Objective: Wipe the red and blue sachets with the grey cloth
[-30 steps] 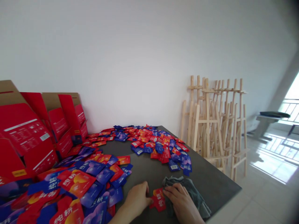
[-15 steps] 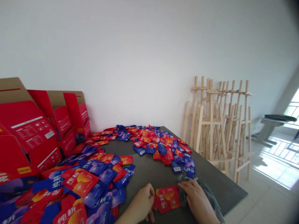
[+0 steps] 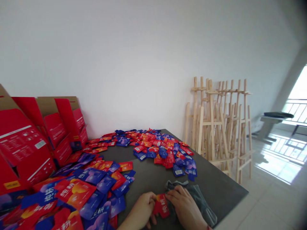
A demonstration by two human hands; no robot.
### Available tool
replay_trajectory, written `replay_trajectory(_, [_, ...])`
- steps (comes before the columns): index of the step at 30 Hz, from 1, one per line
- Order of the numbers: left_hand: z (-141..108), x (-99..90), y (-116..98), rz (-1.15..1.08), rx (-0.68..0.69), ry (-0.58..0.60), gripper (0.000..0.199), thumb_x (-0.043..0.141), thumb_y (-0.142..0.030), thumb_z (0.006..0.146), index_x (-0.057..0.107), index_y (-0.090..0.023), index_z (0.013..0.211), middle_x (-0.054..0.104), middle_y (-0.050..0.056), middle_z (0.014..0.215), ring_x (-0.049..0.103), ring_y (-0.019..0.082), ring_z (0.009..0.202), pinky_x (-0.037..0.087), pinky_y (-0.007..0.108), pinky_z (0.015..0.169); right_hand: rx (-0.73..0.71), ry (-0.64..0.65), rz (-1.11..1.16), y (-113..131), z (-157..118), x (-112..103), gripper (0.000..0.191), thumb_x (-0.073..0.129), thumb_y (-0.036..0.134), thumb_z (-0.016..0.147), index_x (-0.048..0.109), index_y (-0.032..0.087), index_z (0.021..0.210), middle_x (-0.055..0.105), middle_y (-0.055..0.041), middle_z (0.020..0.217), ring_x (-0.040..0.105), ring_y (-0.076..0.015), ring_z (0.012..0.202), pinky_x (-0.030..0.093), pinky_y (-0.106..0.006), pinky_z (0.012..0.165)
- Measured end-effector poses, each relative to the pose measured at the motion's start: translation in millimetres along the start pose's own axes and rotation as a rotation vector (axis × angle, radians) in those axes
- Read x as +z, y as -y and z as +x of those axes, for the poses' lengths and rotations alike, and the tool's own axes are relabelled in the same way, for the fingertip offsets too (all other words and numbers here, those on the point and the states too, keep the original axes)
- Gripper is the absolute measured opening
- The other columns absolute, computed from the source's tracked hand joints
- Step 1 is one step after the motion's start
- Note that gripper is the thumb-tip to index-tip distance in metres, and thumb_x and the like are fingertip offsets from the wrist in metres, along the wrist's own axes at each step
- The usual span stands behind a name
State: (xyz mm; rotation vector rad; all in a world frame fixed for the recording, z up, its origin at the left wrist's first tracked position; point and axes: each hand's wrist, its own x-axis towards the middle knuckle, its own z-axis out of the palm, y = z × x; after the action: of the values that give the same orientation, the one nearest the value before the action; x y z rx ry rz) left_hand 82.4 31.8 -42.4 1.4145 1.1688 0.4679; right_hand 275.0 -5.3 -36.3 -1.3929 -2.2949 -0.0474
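Note:
My left hand (image 3: 143, 209) is closed on the left edge of a red flat pouch (image 3: 162, 205) with orange shapes and white characters. The pouch lies low over the dark tabletop. My right hand (image 3: 183, 204) is closed on a grey cloth (image 3: 203, 204) and covers the pouch's right part. Part of the cloth hangs out behind and to the right of the fingers; what is beneath the palm is hidden. Left of my left hand, a large heap of red and blue pouches (image 3: 93, 175) spreads over the table.
Another pile of red and blue pouches (image 3: 155, 145) runs along the far part of the dark table (image 3: 218, 185). Opened red cardboard boxes (image 3: 24, 137) stand at the left. Beyond the table's right edge, wooden easels (image 3: 212, 127) lean near the white wall.
My right hand and the cloth have moved left across the pouch, covering more of it. My left hand keeps its hold. The view has turned slightly to the right.

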Motion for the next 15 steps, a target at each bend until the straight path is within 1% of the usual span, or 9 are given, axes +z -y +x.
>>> replay_trajectory(5, [-2,-0.4,-4,0.003,-0.036,-0.010,0.017,0.037,-0.016,0.087,0.051,-0.016,0.096,0.062,0.000,0.069,0.059,0.010,0.043,0.036,0.014,0.033,0.109,-0.003,-0.146,-38,-26,-13,0.044,0.047,0.007,0.080,0.063,0.027,0.115,0.065,-0.0002,0.115,0.050,-0.0215,0.104,0.038,-0.034,0.090])
replay_trajectory(7, [-2,-1.1,-5,-0.006,-0.041,-0.009,0.018,0.037,-0.017,0.087,0.051,-0.016,0.098,0.063,0.000,0.071,0.061,0.010,0.045,0.036,0.014,0.034,0.157,-0.005,-0.171,-47,-32,-18,0.046,0.046,0.006,0.078,0.064,0.026,0.115,0.065,-0.0014,0.115,0.051,-0.0229,0.105,0.039,-0.036,0.090])
replay_trajectory(8, [-2,-1.4,-5,-0.010,-0.045,-0.009,0.018,0.037,-0.017,0.087,0.050,-0.016,0.099,0.063,0.001,0.072,0.061,0.011,0.045,0.036,0.014,0.034,0.168,-0.006,-0.170,-47,-33,-21,0.048,0.046,0.005,0.076,0.064,0.026,0.115,0.065,-0.0016,0.115,0.051,-0.0232,0.106,0.039,-0.036,0.089])
replay_trajectory(9, [-2,-1.6,-5,-0.014,-0.047,-0.009,0.019,0.036,-0.018,0.087,0.050,-0.016,0.100,0.063,0.001,0.072,0.062,0.011,0.045,0.036,0.014,0.034,0.163,-0.008,-0.164,-45,-32,-22,0.049,0.046,0.005,0.075,0.064,0.026,0.116,0.065,-0.0015,0.116,0.051,-0.0233,0.106,0.039,-0.036,0.090])
replay_trajectory(11, [0,-1.8,-4,-0.016,-0.056,-0.011,0.018,0.038,-0.020,0.087,0.050,-0.016,0.100,0.063,0.001,0.071,0.062,0.012,0.045,0.037,0.015,0.034,0.098,-0.018,-0.145,-31,-28,-22,0.049,0.047,0.006,0.077,0.061,0.027,0.118,0.064,-0.0012,0.117,0.051,-0.0227,0.106,0.040,-0.035,0.090])
replay_trajectory(13, [1,-2.1,-3,-0.017,-0.058,-0.008,0.019,0.041,-0.024,0.086,0.051,-0.017,0.101,0.063,0.000,0.070,0.061,0.012,0.044,0.037,0.016,0.036,-0.039,-0.021,-0.127,-10,-22,-15,0.044,0.050,0.010,0.082,0.059,0.029,0.120,0.065,-0.0003,0.116,0.052,-0.0212,0.102,0.041,-0.033,0.086])
replay_trajectory(15, [0,-2.7,-3,-0.019,-0.047,0.000,0.021,0.042,-0.026,0.086,0.052,-0.017,0.102,0.062,0.000,0.070,0.061,0.011,0.044,0.038,0.016,0.036,-0.201,-0.007,-0.123,9,-16,-5,0.034,0.053,0.018,0.087,0.058,0.031,0.118,0.066,0.0018,0.111,0.054,-0.0189,0.093,0.042,-0.030,0.080])
